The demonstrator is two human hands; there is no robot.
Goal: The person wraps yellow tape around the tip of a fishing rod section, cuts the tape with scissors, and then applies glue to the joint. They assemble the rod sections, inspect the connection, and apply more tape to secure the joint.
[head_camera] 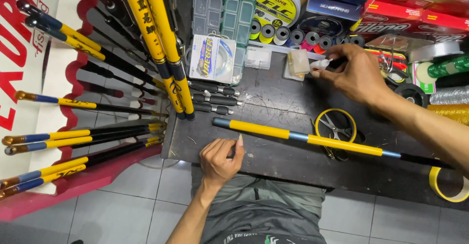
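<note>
small white bottle pinched by right hand above dark bench, beside spools | judged light, smooth, squeezable; best held mid-body | left hand curled shut at bench edge, contents not discernible | yellow rod lying between

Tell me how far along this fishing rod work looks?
Laid out: a yellow and black rod across the dark bench, scissors beside it. In hand: the right hand holds a small white bottle; the left hand pinches something too fine to see. Left: I can't tell; the rod lies untouched.
</note>
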